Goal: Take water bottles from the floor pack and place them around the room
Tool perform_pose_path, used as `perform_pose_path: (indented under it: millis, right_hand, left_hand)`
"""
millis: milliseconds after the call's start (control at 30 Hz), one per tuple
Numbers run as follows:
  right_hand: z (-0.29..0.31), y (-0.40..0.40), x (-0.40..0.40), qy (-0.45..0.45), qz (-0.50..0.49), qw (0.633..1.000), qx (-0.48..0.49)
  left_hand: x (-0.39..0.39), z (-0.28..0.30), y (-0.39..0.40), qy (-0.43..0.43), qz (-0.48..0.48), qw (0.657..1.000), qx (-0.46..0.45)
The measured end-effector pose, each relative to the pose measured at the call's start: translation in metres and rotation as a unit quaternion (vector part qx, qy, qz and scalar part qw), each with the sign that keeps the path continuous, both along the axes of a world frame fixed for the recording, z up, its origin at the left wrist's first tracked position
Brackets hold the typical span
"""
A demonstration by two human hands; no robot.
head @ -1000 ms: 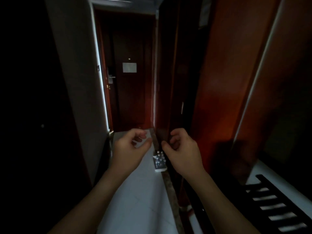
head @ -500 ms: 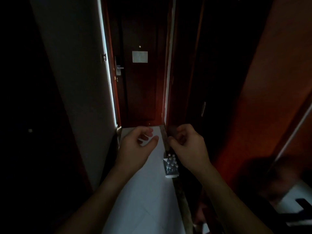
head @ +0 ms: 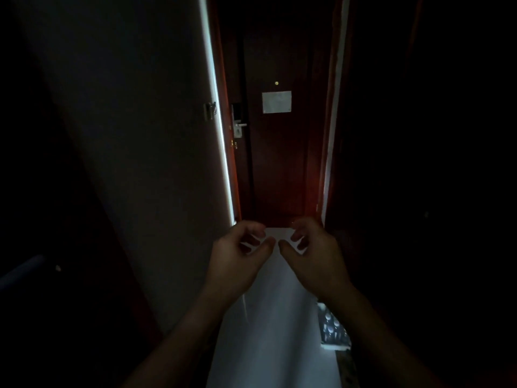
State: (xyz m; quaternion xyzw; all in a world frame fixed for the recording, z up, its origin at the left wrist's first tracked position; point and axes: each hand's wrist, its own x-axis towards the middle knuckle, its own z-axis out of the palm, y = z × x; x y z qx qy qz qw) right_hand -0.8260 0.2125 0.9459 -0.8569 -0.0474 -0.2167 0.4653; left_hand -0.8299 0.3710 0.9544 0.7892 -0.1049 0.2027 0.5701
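Note:
A shrink-wrapped pack of water bottles sits on the pale floor against the right wall, partly hidden behind my right forearm. My left hand and my right hand float side by side in front of me, above and beyond the pack. Both have loosely curled fingers and hold nothing. Neither hand touches the pack.
I stand in a dark, narrow corridor with a pale floor. A dark wooden door with a lever handle and a white notice closes the far end. A white wall runs on the left, dark wood panelling on the right.
The view has moved down the corridor toward the door. The bottle pack has slid from the middle to the lower right, under my right forearm. My hands stayed empty.

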Motion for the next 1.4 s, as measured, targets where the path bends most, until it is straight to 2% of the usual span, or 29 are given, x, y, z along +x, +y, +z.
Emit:
perform_pose_path:
  millis: [200,433,700,967,1167,1233,1400]
  right_hand:
    - [-0.014,0.015,0.127,0.008,-0.019,0.999,-0.032]
    - [0.000,0.029,0.279,0.017,-0.078,0.996,-0.040]
    - [-0.001,0.003,0.405,0.047,-0.140,0.989,-0.025]
    - [-0.028,-0.047,0.544,0.052,-0.152,0.987,-0.014]
    - [-0.022,-0.101,0.643,0.036,-0.150,0.988,0.008]
    - [-0.022,-0.123,0.662,0.039,-0.168,0.985,0.016]
    - [-0.025,-0.184,0.678,0.068,-0.259,0.963,0.044]
  left_hand:
    - [0.138,-0.023,0.019,-0.001,-0.006,1.000,-0.010]
    - [0.313,-0.012,0.026,-0.036,-0.076,0.996,-0.004]
    - [0.455,-0.014,0.000,-0.036,-0.138,0.990,0.005]
    - [0.582,-0.034,-0.057,-0.012,-0.163,0.986,0.017]
    - [0.679,-0.022,-0.110,-0.003,-0.160,0.987,0.009]
    - [0.708,-0.016,-0.131,-0.022,-0.177,0.984,0.028]
    - [0.759,-0.019,-0.200,0.006,-0.259,0.966,0.021]
